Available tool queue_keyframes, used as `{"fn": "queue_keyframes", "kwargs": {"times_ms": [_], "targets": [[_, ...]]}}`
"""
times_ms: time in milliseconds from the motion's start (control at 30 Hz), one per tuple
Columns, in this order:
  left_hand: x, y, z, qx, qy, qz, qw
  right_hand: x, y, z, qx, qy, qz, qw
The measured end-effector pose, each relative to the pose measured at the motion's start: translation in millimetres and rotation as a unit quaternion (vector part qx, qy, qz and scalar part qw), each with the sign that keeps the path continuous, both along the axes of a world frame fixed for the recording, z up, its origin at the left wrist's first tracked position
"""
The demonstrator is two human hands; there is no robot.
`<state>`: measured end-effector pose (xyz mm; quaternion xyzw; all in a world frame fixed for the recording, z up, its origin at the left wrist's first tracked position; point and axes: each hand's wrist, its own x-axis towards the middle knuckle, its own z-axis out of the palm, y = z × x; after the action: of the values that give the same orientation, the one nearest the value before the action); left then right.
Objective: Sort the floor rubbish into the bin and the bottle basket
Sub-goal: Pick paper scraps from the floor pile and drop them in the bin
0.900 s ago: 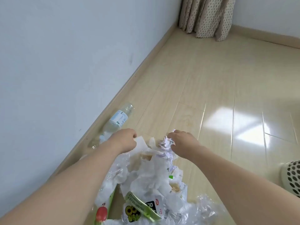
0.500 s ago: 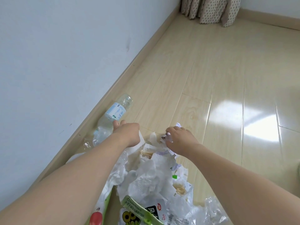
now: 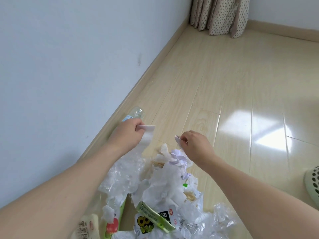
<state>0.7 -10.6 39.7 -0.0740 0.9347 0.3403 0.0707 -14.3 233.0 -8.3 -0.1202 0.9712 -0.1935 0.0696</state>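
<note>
left hand point(image 3: 128, 133) pinches tissue strip point(image 3: 148, 135), clearing bottle point(image 3: 136, 113) at 11 | right hand point(image 3: 193, 144) pinches paper scrap point(image 3: 177, 139), bin-bound | basket point(image 3: 313, 183) at 3

Pale wood-grain floor point(image 3: 215, 80), light blue-grey wall point(image 3: 60, 57), beige dotted curtain point(image 3: 221, 14), pale green perforated basket point(image 3: 313, 183), white crumpled paper point(image 3: 165, 187), green-and-yellow snack wrapper point(image 3: 151, 219).

Count, head view. Bare hands: two, left hand point(image 3: 128, 133) and right hand point(image 3: 195, 145). Clear plastic bottle with pale blue label point(image 3: 136, 113): one, just beyond the left hand. White paper strip point(image 3: 147, 135): one, in the left hand. Small white paper scrap point(image 3: 178, 141): one, in the right hand. Pale green perforated plastic basket point(image 3: 313, 183): one, well right of the right hand. Crumpled wrappers and tissues below the hands: too tangled to count.
</note>
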Motion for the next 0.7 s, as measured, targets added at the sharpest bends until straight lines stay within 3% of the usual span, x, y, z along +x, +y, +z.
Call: {"fn": "queue_keyframes", "kwargs": {"times_ms": [333, 567, 700], "targets": [[55.6, 86.4, 162.7, 0.218, 0.003, 0.066, 0.974, 91.4, 83.3, 200.0, -0.226, 0.032, -0.199, 0.953], [119.8, 214.5, 255.0, 0.287, -0.029, -0.039, 0.957, 194.2, 194.1, 275.8, -0.312, 0.081, -0.348, 0.880], [159.3, 304.0, 287.7, 0.300, -0.057, -0.097, 0.947, 253.3, 279.5, 284.6, -0.304, 0.118, -0.424, 0.845]]}}
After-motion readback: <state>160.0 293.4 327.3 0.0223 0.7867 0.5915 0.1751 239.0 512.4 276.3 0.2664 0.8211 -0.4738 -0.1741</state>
